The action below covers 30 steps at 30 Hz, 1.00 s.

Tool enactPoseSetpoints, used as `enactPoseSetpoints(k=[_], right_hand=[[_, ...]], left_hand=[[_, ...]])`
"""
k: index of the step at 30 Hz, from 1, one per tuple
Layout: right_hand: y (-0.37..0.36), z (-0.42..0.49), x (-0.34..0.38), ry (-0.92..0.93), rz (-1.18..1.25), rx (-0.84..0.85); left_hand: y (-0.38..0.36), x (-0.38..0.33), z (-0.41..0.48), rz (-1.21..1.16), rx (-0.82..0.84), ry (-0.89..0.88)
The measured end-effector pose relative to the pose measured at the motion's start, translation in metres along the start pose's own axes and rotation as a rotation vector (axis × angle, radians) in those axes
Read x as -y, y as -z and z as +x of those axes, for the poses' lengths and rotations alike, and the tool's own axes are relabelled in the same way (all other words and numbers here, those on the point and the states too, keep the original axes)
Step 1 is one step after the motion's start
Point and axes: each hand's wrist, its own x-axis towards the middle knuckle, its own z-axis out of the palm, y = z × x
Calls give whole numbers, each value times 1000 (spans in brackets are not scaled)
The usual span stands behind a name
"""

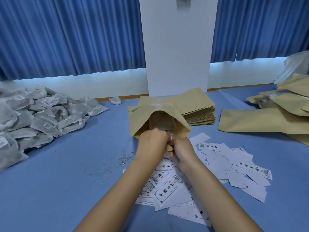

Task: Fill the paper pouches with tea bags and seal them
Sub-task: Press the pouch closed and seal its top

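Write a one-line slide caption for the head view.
The left hand and right hand grip a kraft paper pouch at its mouth; tea bags heaped at left, flat pouches stacked behind.

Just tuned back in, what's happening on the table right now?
Both the left hand and right hand grip the mouth of an open brown paper pouch above scattered white printed labels. The heap of grey mesh tea bags lies left, the flat pouch stack behind.

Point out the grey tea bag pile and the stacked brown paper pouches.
Grey tea bag pile [41, 118]: head view, heap's middle.
Stacked brown paper pouches [199, 102]: head view, top pouch.
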Motion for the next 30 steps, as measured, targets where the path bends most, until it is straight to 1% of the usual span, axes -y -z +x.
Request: enactPoseSetpoints(k=[2,5,7,10,12,14,15,18,19,20,21,22,23,24,26,28,29,30], right_hand=[[-1,0,-2,-24,-25,-4],[-1,0,-2,-58,-73,2],[-2,-1,-3,-63,-74,27],[-7,-6,-4,-84,-54,85],[-7,-8,-2,-100,-7,130],[-4,-7,0,-85,-35,131],[-3,-4,-1,-70,-47,114],[-1,-2,-2,-13,-65,105],[-2,-4,-2,-2,-66,115],[-3,-5,-2,2,-55,123],[-3,-7,-1,7,-35,127],[-4,-7,-1,24,-13,135],[-5,-8,0,60,0,160],[-5,-8,2,102,17,183],[-3,-7,5,153,80,190],[0,-6,10,166,131,200],[0,-7,11,164,151,229],[1,-9,13,158,180,269]], left_hand=[[0,0,5,54,73,34],[-4,-3,12,118,134,78],[-6,0,19,125,236,116],[-15,16,29,152,421,245],[-7,16,26,214,406,242],[4,4,15,158,321,213],[10,-3,5,119,209,177],[33,-15,-14,134,-347,-7],[36,-13,-13,138,-508,-10],[40,-8,-11,152,-595,60],[43,-3,-8,175,-556,144],[46,3,-5,156,-451,192],[43,6,-2,111,-294,205],[35,9,1,82,-164,175],[17,6,0,69,-38,76],[6,1,-10,32,-37,22],[4,1,-13,20,-76,15],[2,2,-16,24,-162,-6]])
